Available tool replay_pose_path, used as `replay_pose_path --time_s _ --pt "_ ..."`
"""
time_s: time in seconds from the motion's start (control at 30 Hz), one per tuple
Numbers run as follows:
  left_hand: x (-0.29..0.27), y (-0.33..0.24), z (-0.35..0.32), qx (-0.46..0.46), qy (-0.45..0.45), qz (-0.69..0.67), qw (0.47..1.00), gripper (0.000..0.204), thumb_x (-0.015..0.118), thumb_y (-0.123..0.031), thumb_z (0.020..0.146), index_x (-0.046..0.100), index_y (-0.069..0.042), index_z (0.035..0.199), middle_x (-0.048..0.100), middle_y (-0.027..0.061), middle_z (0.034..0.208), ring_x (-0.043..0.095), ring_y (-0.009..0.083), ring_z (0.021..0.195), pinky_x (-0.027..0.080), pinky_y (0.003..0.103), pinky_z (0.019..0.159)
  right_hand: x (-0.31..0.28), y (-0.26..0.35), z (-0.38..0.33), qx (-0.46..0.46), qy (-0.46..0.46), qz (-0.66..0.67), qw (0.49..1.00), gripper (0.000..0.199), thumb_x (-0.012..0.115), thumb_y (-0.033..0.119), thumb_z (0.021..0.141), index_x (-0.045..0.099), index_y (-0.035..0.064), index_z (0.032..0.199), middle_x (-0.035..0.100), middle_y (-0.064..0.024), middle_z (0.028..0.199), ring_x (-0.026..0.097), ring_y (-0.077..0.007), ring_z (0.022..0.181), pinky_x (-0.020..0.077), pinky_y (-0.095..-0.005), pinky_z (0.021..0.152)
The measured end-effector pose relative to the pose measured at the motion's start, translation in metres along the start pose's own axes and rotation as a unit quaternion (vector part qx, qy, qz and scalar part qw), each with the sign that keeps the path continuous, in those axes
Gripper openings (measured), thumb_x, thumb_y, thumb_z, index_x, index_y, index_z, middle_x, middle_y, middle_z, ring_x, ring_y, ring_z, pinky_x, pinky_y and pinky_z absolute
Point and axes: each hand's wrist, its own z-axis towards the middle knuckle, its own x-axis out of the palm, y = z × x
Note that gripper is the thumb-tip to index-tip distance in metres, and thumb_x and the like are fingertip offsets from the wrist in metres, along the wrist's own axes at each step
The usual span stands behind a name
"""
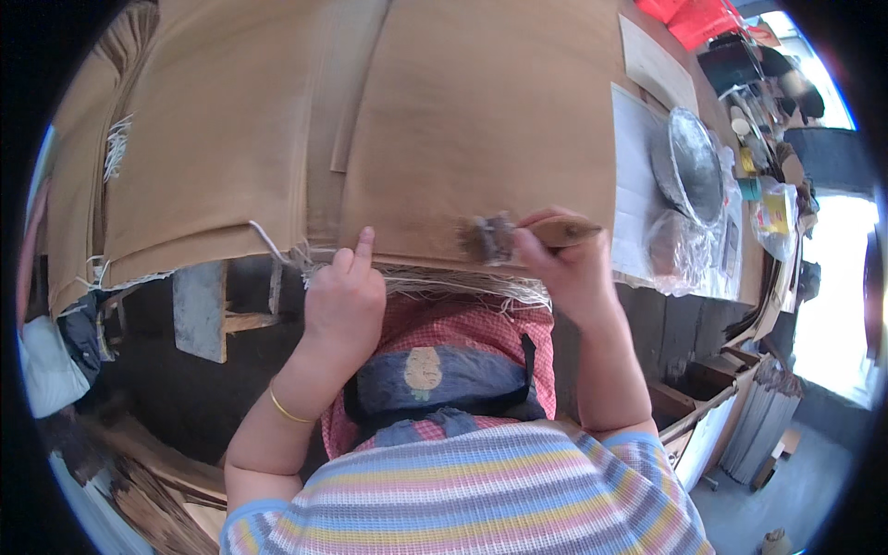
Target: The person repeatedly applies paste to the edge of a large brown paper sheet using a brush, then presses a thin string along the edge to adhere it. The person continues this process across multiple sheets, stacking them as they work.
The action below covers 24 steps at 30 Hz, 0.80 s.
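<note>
My right hand [572, 264] grips a brush by its wooden handle [560, 231]. Its grey, worn bristles [483, 239] are slightly blurred and sit at or just above the brown paper sheet [481, 120] in front of me. At the near edge of the sheet is my left hand [344, 301], one finger stretched forward over the paper and the others curled in. Whatever the curled fingers may hold is hidden. White strings [462, 285] hang in a bunch along the near edge, between my two hands.
More brown paper stacks [213, 120] lie to the left, with a white string [265, 239] at their edge. On the right, a metal bowl [686, 166] stands on white paper [634, 185] beside clear plastic [680, 248]. A red container [689, 20] and assorted items are at the far right.
</note>
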Motion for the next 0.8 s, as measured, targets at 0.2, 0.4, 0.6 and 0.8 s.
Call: replay_pose_path --time_s 0.2,0.4,0.6,0.8 --pt "0.003 -0.002 -0.001 -0.005 0.012 0.021 1.0 0.004 0.059 -0.003 0.067 0.058 0.001 0.066 0.055 0.0212 0.127 0.057 0.0273 0.085 0.05 0.036 0.066 -0.067 -0.053 -0.022 0.011 -0.124 -0.148 0.981 0.018 0.066 0.015 0.079 0.065 -0.0021 0.076 0.063 -0.0134 0.063 0.064 -0.0201 0.056 0.0493 -0.032 0.054" --pt "-0.004 -0.007 0.004 -0.018 0.048 0.021 0.998 0.005 0.058 0.002 0.065 0.054 0.001 0.061 0.053 0.0231 0.129 0.056 0.0306 0.088 0.051 0.038 0.074 -0.073 -0.047 -0.011 0.021 -0.127 -0.22 0.967 0.019 0.067 0.018 0.079 0.059 0.0025 0.071 0.06 -0.0161 0.063 0.062 -0.0276 0.059 0.0479 -0.0361 0.056" --pt "-0.011 -0.008 0.001 -0.01 -0.011 -0.074 0.997 0.009 0.058 -0.003 0.081 0.057 0.004 0.075 0.055 0.022 0.125 0.057 0.0338 0.091 0.048 0.04 0.079 -0.155 -0.08 -0.058 -0.089 -0.342 0.122 0.928 0.02 0.064 0.006 0.086 0.066 -0.0026 0.104 0.068 -0.0087 0.09 0.06 -0.012 0.074 0.0483 -0.0257 0.065" --pt "-0.066 -0.028 -0.012 -0.004 0.006 -0.354 0.935 0.003 0.064 0.0 0.077 0.062 0.002 0.077 0.055 0.0101 0.063 0.053 0.0236 0.055 0.039 0.032 0.051 -0.177 -0.142 -0.098 -0.071 -0.247 -0.514 0.818 0.041 0.059 -0.009 0.07 0.067 0.0094 0.106 0.062 -0.0109 0.104 0.06 -0.031 0.092 0.0501 -0.0406 0.077"
